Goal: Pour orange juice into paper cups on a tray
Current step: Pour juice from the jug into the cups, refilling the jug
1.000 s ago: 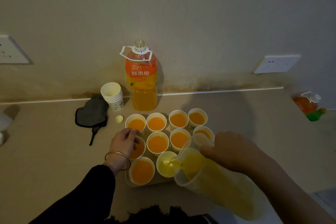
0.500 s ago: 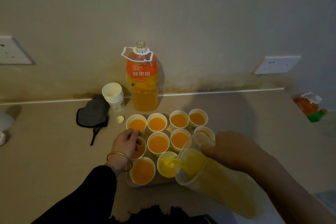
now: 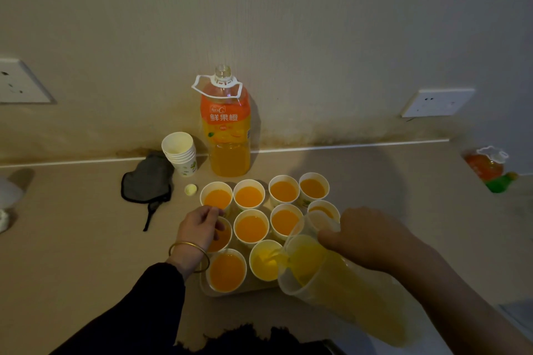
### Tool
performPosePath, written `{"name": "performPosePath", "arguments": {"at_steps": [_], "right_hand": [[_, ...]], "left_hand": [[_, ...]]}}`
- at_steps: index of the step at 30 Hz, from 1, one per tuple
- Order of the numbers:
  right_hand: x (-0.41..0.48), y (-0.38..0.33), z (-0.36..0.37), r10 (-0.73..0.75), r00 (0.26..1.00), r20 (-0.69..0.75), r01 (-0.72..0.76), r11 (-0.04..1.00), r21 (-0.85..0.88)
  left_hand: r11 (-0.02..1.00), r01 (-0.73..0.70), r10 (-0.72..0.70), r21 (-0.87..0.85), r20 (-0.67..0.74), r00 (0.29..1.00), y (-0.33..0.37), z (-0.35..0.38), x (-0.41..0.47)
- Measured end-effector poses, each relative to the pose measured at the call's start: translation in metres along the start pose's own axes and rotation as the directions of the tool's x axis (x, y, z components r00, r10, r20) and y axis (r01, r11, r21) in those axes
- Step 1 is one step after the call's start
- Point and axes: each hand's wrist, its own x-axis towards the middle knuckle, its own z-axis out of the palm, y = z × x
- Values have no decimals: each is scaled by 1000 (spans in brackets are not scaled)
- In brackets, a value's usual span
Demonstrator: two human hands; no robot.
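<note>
Several white paper cups of orange juice stand in rows on a tray (image 3: 206,287) on the counter. My right hand (image 3: 366,238) grips a clear plastic pitcher (image 3: 326,274) tilted to the left, and juice streams from its spout into the front cup (image 3: 266,260), which is partly full. My left hand (image 3: 199,229), with a gold bangle on its wrist, rests with curled fingers at the rim of a left-side cup (image 3: 222,235); whether it grips the cup is unclear. A large orange juice bottle (image 3: 226,124) stands uncapped at the wall.
A stack of spare paper cups (image 3: 180,153) stands left of the bottle, with a yellow cap (image 3: 190,189) and a dark cloth mitt (image 3: 147,179) nearby. Another orange bottle (image 3: 487,166) lies at the far right. Wall sockets (image 3: 437,102) sit above the counter.
The juice in the front cup has risen slightly as the pitcher keeps pouring. Both hands stay almost where they were.
</note>
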Motion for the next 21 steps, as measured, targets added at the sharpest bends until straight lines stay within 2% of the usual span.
{"name": "performPosePath", "arguments": {"at_steps": [21], "right_hand": [[3,2,3,2,1000,-22,-2,1000,-8]], "left_hand": [[1000,12,-12,11,-9,1000,-5,-2,-2]]}}
